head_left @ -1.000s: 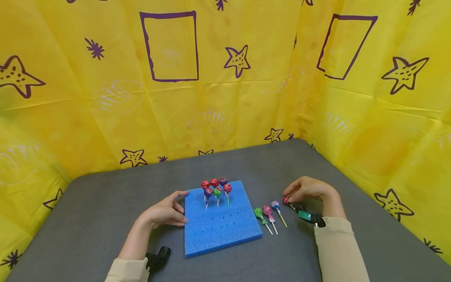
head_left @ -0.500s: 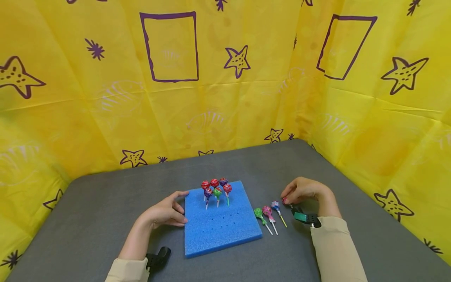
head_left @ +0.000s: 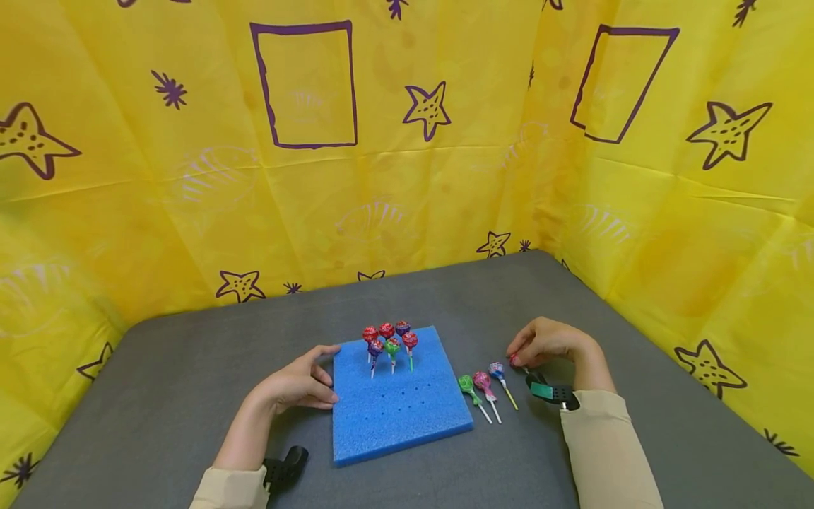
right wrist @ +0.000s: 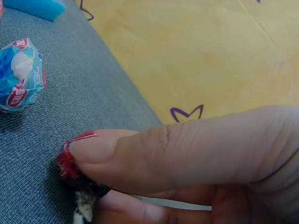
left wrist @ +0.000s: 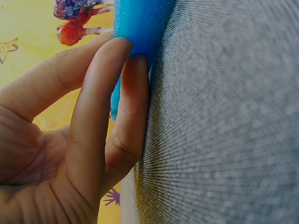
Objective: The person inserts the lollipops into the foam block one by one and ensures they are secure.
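Observation:
In the head view, my left hand (head_left: 299,382) rests its fingertips along the left edge of a blue foam block (head_left: 407,424). The left wrist view shows the thumb and a finger touching the foam's (left wrist: 142,23) side, close to the table. Several wrapped lollipops (head_left: 391,345) stand upright in the foam's far part, and rows of small holes show in its nearer part. My right hand (head_left: 553,341) pinches a red-wrapped lollipop (right wrist: 70,168) by its head, low over the table. The thumb covers much of the wrapper; its stick is mostly hidden.
Between the foam and my right hand, a green lollipop (head_left: 467,384), a pink lollipop (head_left: 482,382) and a blue lollipop (head_left: 497,370) lie side by side on the grey table (head_left: 210,367). A yellow patterned curtain (head_left: 381,177) encloses the table's back and sides.
My right hand and the red lollipop have shifted slightly left since a second ago, with little motion in the last half second. The left hand and foam keep their place.

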A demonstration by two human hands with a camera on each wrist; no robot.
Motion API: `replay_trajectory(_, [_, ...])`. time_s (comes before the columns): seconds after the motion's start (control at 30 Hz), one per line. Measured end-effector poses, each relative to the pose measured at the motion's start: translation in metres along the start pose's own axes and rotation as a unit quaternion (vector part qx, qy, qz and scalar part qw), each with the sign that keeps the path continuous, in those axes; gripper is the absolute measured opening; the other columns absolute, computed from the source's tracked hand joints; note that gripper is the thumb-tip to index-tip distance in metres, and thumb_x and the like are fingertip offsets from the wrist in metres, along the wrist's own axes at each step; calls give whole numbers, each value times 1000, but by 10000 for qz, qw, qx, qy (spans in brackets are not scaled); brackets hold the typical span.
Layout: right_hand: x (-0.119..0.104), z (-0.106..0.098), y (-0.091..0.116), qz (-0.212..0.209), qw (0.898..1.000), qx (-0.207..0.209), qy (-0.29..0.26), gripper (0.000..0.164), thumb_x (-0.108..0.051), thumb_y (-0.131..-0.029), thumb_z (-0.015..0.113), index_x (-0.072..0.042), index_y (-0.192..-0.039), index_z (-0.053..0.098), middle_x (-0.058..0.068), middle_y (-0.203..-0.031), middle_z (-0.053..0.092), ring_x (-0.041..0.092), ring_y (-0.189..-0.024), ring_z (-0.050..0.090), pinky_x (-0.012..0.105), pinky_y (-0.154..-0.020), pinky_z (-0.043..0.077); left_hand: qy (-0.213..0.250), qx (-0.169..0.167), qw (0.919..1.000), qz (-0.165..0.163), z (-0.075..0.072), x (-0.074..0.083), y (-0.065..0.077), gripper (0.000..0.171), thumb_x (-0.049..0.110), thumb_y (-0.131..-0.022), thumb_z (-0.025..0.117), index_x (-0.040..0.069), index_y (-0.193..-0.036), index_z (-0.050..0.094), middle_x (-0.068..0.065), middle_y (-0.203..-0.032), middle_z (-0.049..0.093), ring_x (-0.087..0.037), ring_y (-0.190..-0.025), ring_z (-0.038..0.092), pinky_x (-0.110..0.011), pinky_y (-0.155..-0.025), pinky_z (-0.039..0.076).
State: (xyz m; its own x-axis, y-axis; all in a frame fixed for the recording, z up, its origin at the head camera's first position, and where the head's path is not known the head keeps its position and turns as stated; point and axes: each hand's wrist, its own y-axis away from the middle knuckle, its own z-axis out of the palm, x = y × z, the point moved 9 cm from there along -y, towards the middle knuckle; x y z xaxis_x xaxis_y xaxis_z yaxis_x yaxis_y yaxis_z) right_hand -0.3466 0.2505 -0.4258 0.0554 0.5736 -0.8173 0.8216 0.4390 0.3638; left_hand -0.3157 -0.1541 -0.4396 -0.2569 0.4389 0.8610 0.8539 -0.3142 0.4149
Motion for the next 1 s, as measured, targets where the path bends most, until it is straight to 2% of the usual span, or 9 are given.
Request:
replay_trajectory(0.23, [-6,-12,2,-125,9976,591,337,31,-16,-85,75,1,-110,72,7,-102,73,16,-87,65,27,-81,59,-28,42,10000,-25,-1,0,0,91,-3,-81,75,13,-154,24,-11,-97,49,-19,-77,64,-33,-72,64])
replay_trajectory(0.5, [-21,-20,3,-557,9914,1081,479,35,-19,-87,73,1,-116,69,13,-110,72,17,-89,64,28,-78,58,-47,99,9999,-41,-1,0,0,91,-3,-80,76,13,-154,24,-11,-97,49,-19,-77,63,-33,-72,64])
replay_trajectory(1.0, [-36,-23,-4,-1060,9810,1598,307,41,-20,-88,72,0,-123,66,15,-116,72,14,-97,68,21,-88,56,-35,58,10000,-43,-1,-1,-1,91,-3,-81,75,13,-154,24,-11,-97,49,-19,-77,64,-33,-72,64])
